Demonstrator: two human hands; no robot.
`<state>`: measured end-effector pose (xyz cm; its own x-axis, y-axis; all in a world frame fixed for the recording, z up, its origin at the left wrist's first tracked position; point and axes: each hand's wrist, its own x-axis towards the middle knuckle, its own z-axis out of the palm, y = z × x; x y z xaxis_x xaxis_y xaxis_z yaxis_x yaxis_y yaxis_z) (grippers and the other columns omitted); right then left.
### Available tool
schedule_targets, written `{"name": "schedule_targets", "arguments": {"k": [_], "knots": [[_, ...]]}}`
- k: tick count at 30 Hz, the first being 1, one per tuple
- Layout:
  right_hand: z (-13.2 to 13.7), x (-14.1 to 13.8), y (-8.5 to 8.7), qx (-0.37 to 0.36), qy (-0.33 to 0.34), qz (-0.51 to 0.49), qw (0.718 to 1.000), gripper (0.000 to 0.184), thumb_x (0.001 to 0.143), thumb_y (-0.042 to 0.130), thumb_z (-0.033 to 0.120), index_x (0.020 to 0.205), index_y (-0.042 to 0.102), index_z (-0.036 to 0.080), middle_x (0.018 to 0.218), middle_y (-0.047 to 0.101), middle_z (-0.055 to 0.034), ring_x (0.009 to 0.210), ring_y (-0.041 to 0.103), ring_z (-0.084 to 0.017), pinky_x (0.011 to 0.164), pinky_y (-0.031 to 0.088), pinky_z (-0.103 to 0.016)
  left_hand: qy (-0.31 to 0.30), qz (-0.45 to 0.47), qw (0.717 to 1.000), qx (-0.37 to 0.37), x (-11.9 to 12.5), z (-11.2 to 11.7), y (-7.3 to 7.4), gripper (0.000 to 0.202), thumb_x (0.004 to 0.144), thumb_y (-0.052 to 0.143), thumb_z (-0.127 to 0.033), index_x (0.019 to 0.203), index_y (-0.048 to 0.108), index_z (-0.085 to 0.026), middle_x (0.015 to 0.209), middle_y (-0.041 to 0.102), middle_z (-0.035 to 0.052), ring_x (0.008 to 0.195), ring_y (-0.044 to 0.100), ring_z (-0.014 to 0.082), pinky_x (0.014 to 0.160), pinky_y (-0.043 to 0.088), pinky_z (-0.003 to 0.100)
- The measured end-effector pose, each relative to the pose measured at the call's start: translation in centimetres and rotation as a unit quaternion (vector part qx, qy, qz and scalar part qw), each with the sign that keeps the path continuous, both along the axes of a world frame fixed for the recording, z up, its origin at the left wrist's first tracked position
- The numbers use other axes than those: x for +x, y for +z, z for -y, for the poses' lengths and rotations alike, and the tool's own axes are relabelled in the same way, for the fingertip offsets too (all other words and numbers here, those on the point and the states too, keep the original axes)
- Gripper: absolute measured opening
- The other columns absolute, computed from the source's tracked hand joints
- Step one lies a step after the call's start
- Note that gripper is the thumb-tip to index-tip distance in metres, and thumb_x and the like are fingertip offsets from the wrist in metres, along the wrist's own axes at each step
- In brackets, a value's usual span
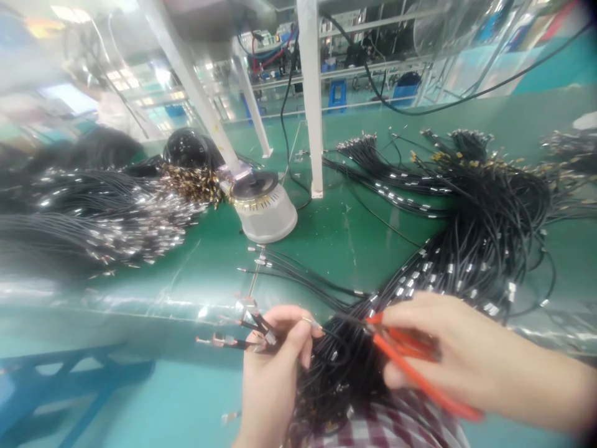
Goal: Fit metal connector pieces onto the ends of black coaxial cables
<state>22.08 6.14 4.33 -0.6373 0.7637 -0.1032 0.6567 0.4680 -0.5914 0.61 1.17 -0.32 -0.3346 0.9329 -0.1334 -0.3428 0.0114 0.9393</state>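
Observation:
My left hand [280,367], at the lower middle, is closed on several black cables [261,326]. Their stripped, coppery ends stick out to the left, and one cable end is pinched between thumb and fingertips. My right hand [433,348] grips pliers with red-orange handles [410,367]. The tool's jaws are beside a black cable, a little right of my left fingertips; whether they touch it I cannot tell. Beneath both hands a large bundle of black cables [448,249] with small silvery tags runs over the table edge towards my lap.
A round grey-white device with a black top [268,218] stands on the green table [326,230]. White posts [310,99] rise behind it. Heaps of black cables [93,205] with metal ends lie at the left. A blue stool [79,386] is at lower left.

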Motion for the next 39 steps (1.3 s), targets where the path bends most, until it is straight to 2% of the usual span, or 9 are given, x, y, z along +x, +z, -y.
{"name": "schedule_targets", "arguments": {"k": [4, 7, 11, 21, 28, 32, 35, 37, 39], "knots": [[-0.5, -1.9, 0.6, 0.077, 0.038, 0.008, 0.996, 0.035, 0.079, 0.068, 0.051, 0.067, 0.057, 0.020, 0.065, 0.064, 0.0038, 0.060, 0.053, -0.013, 0.067, 0.031, -0.029, -0.002, -0.010, 1.000, 0.006, 0.0, 0.2, -0.1, 0.008, 0.075, 0.075, -0.021, 0.076, 0.067, -0.017, 0.065, 0.069, 0.0003, 0.044, 0.049, 0.0053, 0.050, 0.040, 0.020], [-0.8, -2.2, 0.5, 0.108, 0.041, -0.001, 0.993, 0.034, 0.079, 0.070, 0.048, 0.064, 0.057, 0.020, 0.059, 0.061, 0.0056, 0.055, 0.048, -0.011, 0.067, 0.026, -0.030, -0.002, -0.016, 1.000, 0.003, -0.1, 0.4, -0.4, 0.009, 0.075, 0.076, -0.022, 0.077, 0.068, -0.017, 0.067, 0.070, 0.0004, 0.045, 0.051, 0.0052, 0.051, 0.041, 0.019], [-1.1, -2.1, 0.6, 0.109, 0.054, 0.006, 0.993, 0.039, 0.081, 0.068, 0.046, 0.056, 0.055, 0.019, 0.051, 0.058, 0.0074, 0.047, 0.036, -0.009, 0.065, 0.024, -0.030, -0.004, -0.013, 1.000, 0.008, -0.3, 0.5, -0.7, 0.008, 0.077, 0.075, -0.023, 0.078, 0.068, -0.019, 0.066, 0.069, -0.0017, 0.044, 0.051, 0.0039, 0.050, 0.040, 0.016], [-1.4, -2.2, 1.2, 0.054, 0.068, 0.057, 0.995, 0.035, 0.085, 0.063, 0.043, 0.058, 0.064, 0.020, 0.054, 0.065, 0.0047, 0.047, 0.040, -0.009, 0.066, 0.024, -0.031, -0.001, -0.002, 1.000, 0.015, 0.0, 0.3, -0.4, 0.008, 0.075, 0.077, -0.025, 0.075, 0.070, -0.021, 0.066, 0.070, -0.0017, 0.046, 0.053, 0.0043, 0.048, 0.040, 0.014], [-1.5, -2.4, 1.1, 0.057, 0.075, 0.049, 0.994, 0.033, 0.082, 0.068, 0.045, 0.058, 0.068, 0.023, 0.051, 0.062, 0.0055, 0.048, 0.033, -0.011, 0.062, 0.024, -0.029, -0.007, 0.025, 0.999, 0.028, 0.1, 0.0, -0.1, 0.005, 0.075, 0.075, -0.020, 0.074, 0.070, -0.020, 0.065, 0.071, -0.0011, 0.041, 0.052, 0.0037, 0.048, 0.039, 0.015], [-2.2, -2.2, 0.9, -0.030, 0.058, 0.038, 0.997, 0.037, 0.079, 0.068, 0.054, 0.059, 0.070, 0.024, 0.049, 0.054, 0.0053, 0.052, 0.037, -0.011, 0.054, 0.025, -0.026, -0.003, 0.036, 0.999, 0.026, 0.2, -0.1, 0.0, 0.007, 0.074, 0.076, -0.021, 0.073, 0.069, -0.019, 0.064, 0.070, -0.0004, 0.041, 0.051, 0.0045, 0.046, 0.037, 0.016], [-4.1, -1.9, 0.4, -0.098, -0.004, 0.039, 0.994, 0.046, 0.079, 0.061, 0.063, 0.063, 0.068, 0.021, 0.052, 0.052, 0.0049, 0.050, 0.041, -0.011, 0.048, 0.025, -0.024, -0.005, 0.048, 0.998, 0.028, 0.2, -0.2, 0.2, 0.011, 0.074, 0.077, -0.022, 0.072, 0.067, -0.017, 0.068, 0.069, 0.0004, 0.043, 0.049, 0.0038, 0.046, 0.036, 0.016], [-6.2, -1.5, -0.1, -0.038, -0.065, 0.071, 0.995, 0.048, 0.082, 0.055, 0.064, 0.068, 0.067, 0.020, 0.054, 0.056, 0.0037, 0.049, 0.046, -0.012, 0.050, 0.029, -0.024, -0.014, 0.063, 0.998, 0.018, 0.1, -0.2, 0.4, 0.012, 0.077, 0.074, -0.023, 0.074, 0.064, -0.017, 0.074, 0.071, 0.0017, 0.043, 0.048, 0.0031, 0.048, 0.036, 0.017], [-8.4, -1.2, -0.6, 0.097, -0.112, 0.143, 0.979, 0.047, 0.084, 0.054, 0.061, 0.074, 0.068, 0.018, 0.059, 0.062, -0.0006, 0.055, 0.056, -0.017, 0.059, 0.035, -0.028, -0.024, 0.086, 0.996, -0.007, -0.1, -0.2, 0.5, 0.013, 0.082, 0.070, -0.026, 0.079, 0.059, -0.018, 0.079, 0.073, 0.0034, 0.041, 0.047, 0.0032, 0.046, 0.035, 0.017]]}}
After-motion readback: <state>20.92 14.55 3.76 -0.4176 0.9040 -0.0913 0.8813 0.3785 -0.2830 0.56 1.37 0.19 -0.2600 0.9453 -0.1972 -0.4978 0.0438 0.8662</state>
